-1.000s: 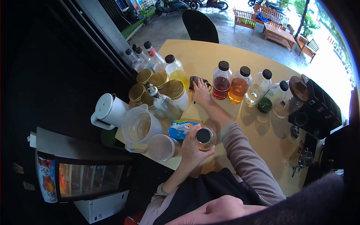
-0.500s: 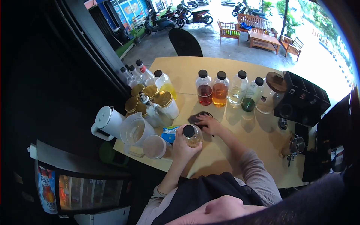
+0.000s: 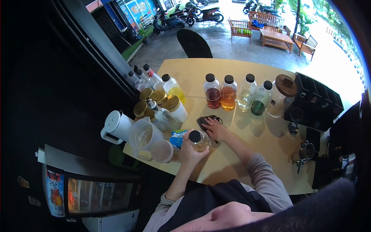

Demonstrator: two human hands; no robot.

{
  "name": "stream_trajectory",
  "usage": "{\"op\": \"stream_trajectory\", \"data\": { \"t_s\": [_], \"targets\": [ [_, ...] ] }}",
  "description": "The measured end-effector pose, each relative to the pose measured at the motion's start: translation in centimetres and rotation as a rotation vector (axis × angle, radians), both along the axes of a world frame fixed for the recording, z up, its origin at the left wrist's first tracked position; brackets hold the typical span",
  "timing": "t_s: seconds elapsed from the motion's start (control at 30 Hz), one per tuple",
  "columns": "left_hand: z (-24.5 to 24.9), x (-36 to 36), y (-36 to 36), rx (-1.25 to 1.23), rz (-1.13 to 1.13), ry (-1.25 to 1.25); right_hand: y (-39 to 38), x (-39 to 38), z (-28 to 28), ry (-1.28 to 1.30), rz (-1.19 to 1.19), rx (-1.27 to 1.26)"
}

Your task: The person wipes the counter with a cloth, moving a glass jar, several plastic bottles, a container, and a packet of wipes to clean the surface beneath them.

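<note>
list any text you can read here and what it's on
"RSA": on the poster on the fridge front, lower left.
Blue packet on the table: print too blurred.
Blue shop signs at the top: too small.
Bottle in the left hand: no readable label.

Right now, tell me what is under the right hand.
A dark cloth lies under the right hand, on the table. Its far edge shows; the hand covers the rest.

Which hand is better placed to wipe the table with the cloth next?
Right. The right hand lies flat on the cloth, fingers spread, and could probably push it at once. The left hand is closed around the bottle and would first have to set it down.
</note>
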State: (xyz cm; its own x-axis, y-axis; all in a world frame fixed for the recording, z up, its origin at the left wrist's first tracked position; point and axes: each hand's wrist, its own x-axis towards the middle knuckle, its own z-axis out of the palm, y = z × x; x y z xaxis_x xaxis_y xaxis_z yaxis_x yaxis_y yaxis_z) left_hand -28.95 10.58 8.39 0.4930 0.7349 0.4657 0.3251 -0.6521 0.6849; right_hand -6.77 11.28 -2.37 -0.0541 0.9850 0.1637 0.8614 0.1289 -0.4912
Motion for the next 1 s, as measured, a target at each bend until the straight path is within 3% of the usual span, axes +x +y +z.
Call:
{"op": "stream_trajectory", "data": {
  "t_s": [0.2,0.6,1.0],
  "targets": [
    [-0.1,0.0,-0.5,0.002,0.051,0.011,9.3,-0.8,-2.9,-0.053,-0.131,0.059],
    [1.2,0.2,-0.5,0.033,0.035,-0.025,19.7,0.4,-1.2,-0.158,-0.349,-0.055],
    [0.9,0.1,-0.2,0.078,0.021,-0.017,14.4,-0.1,-1.7,-0.059,-0.088,0.06]
  ]
}}
